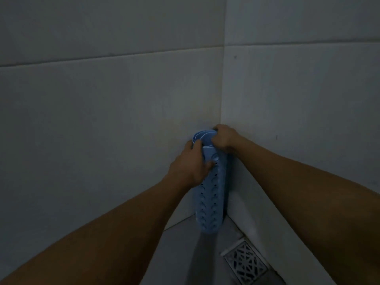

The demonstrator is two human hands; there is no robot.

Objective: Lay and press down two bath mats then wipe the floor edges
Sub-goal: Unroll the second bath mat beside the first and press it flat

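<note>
A blue bath mat [210, 200], rolled into a tube with small holes and suction cups on its outside, stands upright in the corner where two tiled walls meet. Its lower end rests on the grey floor. My left hand [190, 164] wraps around the upper left side of the roll. My right hand [224, 138] grips the roll's top rim from the right. Only one roll is visible; whether it holds one mat or two I cannot tell.
A square metal floor drain [245, 263] with a patterned grate lies in the floor [181, 254] to the lower right of the roll, close to the right wall [298, 99]. The left wall [92, 120] is pale tile. The room is dim.
</note>
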